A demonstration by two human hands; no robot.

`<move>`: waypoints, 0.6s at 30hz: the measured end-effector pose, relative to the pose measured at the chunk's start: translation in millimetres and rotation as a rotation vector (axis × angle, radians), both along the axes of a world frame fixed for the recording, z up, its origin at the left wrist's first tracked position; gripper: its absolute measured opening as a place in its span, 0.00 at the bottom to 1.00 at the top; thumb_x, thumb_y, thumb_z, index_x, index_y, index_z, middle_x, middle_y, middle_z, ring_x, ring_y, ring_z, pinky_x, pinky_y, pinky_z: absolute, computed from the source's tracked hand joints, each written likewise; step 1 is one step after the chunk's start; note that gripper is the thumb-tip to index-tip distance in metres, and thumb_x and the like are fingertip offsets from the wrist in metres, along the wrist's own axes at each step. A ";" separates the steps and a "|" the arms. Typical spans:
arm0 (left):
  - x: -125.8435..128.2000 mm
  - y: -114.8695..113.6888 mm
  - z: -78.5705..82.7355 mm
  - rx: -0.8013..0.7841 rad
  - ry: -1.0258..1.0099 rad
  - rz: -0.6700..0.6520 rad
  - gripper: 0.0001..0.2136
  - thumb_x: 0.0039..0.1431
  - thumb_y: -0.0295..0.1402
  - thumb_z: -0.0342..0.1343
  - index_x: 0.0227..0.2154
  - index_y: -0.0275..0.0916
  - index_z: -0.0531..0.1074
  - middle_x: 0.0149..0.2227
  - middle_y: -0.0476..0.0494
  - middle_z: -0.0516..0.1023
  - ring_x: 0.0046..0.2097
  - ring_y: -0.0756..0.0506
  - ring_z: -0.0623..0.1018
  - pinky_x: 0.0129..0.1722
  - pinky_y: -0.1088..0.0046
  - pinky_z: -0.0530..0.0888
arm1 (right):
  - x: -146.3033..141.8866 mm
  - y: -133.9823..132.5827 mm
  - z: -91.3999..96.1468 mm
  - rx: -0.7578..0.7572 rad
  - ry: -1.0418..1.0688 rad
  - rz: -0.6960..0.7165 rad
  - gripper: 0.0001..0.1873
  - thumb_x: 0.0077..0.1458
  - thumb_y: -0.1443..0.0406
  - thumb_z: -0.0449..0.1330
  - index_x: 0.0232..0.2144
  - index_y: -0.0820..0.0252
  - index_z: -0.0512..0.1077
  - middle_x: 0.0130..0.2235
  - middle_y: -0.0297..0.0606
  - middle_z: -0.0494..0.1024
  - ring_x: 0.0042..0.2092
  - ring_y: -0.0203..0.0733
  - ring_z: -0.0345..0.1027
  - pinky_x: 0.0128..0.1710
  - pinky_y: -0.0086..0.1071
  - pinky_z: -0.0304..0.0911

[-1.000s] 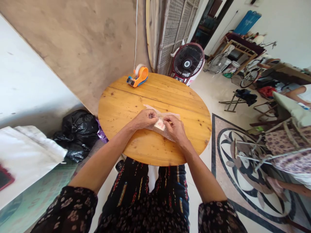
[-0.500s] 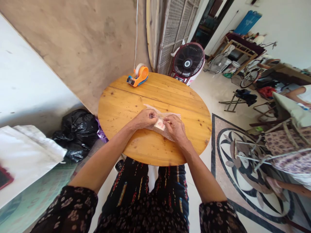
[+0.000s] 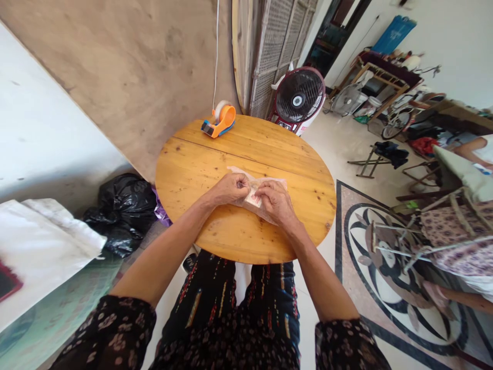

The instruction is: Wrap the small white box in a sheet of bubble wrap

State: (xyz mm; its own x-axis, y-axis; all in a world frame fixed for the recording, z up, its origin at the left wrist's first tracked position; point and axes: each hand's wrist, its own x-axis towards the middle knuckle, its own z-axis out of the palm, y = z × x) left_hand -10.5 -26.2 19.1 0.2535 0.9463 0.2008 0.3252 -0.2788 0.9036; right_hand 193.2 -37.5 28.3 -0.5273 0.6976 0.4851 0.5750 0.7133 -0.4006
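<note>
Over the wooden surface [image 3: 246, 241], the left hand [image 3: 231, 188] and right hand [image 3: 276, 199] are curled at a pale block [image 3: 252, 199] and clear wrap [image 3: 259, 211]. Their exact grip I cannot tell.

Left tabletop [image 3: 185, 177] open — tape dispenser [image 3: 226, 121] beyond.

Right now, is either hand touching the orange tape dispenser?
No: left hand and right hand are both at the plastic wrap, away from the dispenser.

Left hand [image 3: 233, 188] pinches clear wrap [image 3: 254, 181]; right hand [image 3: 276, 200] at pale item [image 3: 252, 199]. Tape dispenser [image 3: 223, 123] on bench [image 3: 219, 234], 11 o'clock; fan [image 3: 299, 97] beyond, 1 o'clock.
</note>
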 end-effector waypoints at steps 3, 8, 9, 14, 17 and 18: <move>-0.1 -0.6 0.9 -0.013 -0.005 0.003 0.06 0.44 0.34 0.52 0.23 0.36 0.69 0.26 0.48 0.73 0.30 0.50 0.71 0.30 0.75 0.67 | 0.5 -1.6 1.5 0.012 -0.014 0.012 0.13 0.56 0.72 0.53 0.34 0.56 0.78 0.42 0.41 0.78 0.48 0.46 0.69 0.54 0.41 0.62; -1.7 -2.5 2.3 -0.013 0.019 0.010 0.06 0.45 0.34 0.52 0.23 0.37 0.69 0.25 0.49 0.73 0.28 0.50 0.70 0.28 0.75 0.66 | 2.0 -5.9 4.0 -0.070 -0.009 -0.004 0.08 0.60 0.63 0.58 0.37 0.55 0.77 0.49 0.42 0.77 0.52 0.47 0.69 0.56 0.43 0.62; -2.2 -2.8 2.3 -0.010 0.026 0.010 0.06 0.46 0.34 0.52 0.23 0.36 0.69 0.25 0.49 0.73 0.29 0.50 0.70 0.29 0.75 0.66 | 2.6 -6.2 4.4 -0.099 -0.012 -0.006 0.08 0.60 0.63 0.58 0.38 0.55 0.77 0.51 0.43 0.77 0.53 0.47 0.70 0.56 0.43 0.62; -4.3 -3.2 2.8 -0.015 0.055 -0.003 0.08 0.46 0.35 0.52 0.22 0.36 0.70 0.25 0.50 0.72 0.29 0.50 0.69 0.29 0.75 0.64 | 6.0 -5.5 5.3 -0.148 -0.026 0.011 0.09 0.62 0.62 0.58 0.39 0.55 0.78 0.53 0.43 0.76 0.55 0.46 0.69 0.57 0.42 0.62; -7.1 -3.3 6.0 -0.049 0.049 -0.013 0.10 0.46 0.38 0.52 0.23 0.36 0.70 0.24 0.50 0.70 0.28 0.50 0.68 0.28 0.75 0.63 | 6.8 -5.1 7.6 -0.141 -0.057 0.011 0.09 0.62 0.62 0.58 0.39 0.55 0.78 0.53 0.43 0.76 0.54 0.46 0.71 0.56 0.42 0.62; -8.5 -3.3 7.7 -0.061 0.053 -0.007 0.10 0.46 0.39 0.52 0.23 0.36 0.69 0.23 0.50 0.69 0.28 0.50 0.67 0.27 0.76 0.62 | 6.9 -4.9 9.0 -0.139 -0.065 0.014 0.09 0.62 0.62 0.58 0.39 0.56 0.78 0.53 0.43 0.76 0.54 0.46 0.71 0.56 0.42 0.62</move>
